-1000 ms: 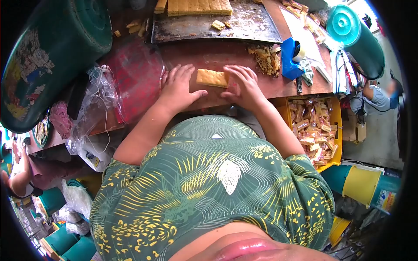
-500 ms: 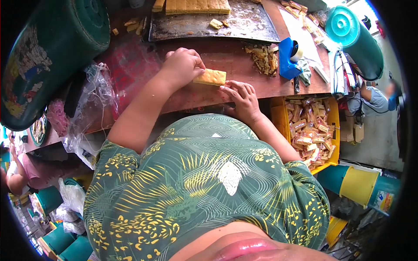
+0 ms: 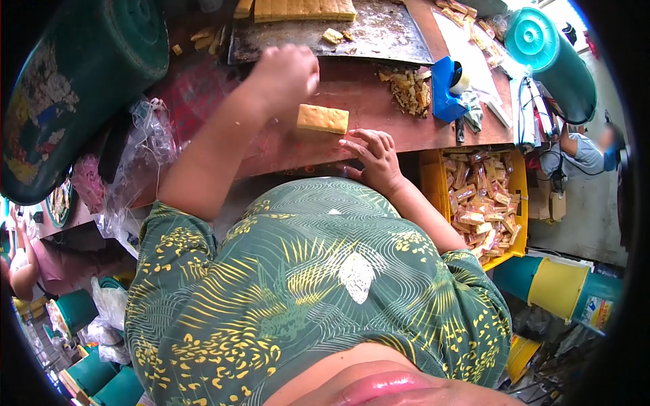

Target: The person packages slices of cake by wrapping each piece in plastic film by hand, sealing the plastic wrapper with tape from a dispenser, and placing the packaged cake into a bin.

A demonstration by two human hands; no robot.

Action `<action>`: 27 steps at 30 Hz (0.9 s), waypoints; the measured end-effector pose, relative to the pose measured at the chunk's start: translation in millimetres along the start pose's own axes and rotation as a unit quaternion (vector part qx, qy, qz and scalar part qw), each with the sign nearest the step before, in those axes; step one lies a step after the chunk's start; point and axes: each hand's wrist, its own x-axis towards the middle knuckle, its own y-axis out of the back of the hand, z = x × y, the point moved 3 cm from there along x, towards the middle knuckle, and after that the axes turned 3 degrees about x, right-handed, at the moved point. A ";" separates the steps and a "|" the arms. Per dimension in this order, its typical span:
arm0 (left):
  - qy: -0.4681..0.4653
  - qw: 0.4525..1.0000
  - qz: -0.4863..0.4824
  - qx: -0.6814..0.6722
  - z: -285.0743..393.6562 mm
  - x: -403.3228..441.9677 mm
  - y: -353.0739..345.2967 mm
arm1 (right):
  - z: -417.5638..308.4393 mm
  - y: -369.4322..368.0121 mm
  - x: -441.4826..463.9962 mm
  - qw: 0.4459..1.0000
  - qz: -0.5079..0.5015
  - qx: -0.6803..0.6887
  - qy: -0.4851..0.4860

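Note:
A rectangular golden biscuit bar (image 3: 323, 119) with small holes in its top lies flat on the reddish-brown table (image 3: 352, 95). Beyond its left end, my left hand (image 3: 288, 76) is raised near the tray's front edge, blurred by motion. Its fingers look bent, but whether they hold anything is not clear. My right hand (image 3: 376, 159) rests at the table's front edge with its fingers apart and holding nothing, the fingertips close to the bar's lower right corner. A dark metal baking tray (image 3: 393, 44) at the back carries a cut golden slab (image 3: 305, 9) and some broken bits.
Crumbled scraps (image 3: 408, 91) lie beside a blue tape dispenser (image 3: 447, 91). A yellow crate (image 3: 520, 210) of wrapped bars stands right of my body. Clear plastic bags (image 3: 145, 159) and a large green bin (image 3: 81, 88) are at left. Other people (image 3: 582, 159) appear at both sides.
My left hand has let go of the bar's left end and moved up toward the tray. The bar has turned slightly and now lies on the table. My right hand has barely moved.

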 end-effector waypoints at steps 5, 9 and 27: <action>0.049 0.958 0.271 0.084 -38.7 21.3 33.9 | -8.2 -4.2 6.2 1.000 0.007 0.010 0.025; 0.045 0.982 0.078 -0.168 -16.3 13.9 0.4 | -15.6 3.8 23.8 0.995 0.010 0.038 0.089; 0.085 0.910 -0.125 -0.386 19.3 -10.3 -4.9 | 1.5 68.2 87.0 0.999 -0.015 0.038 0.015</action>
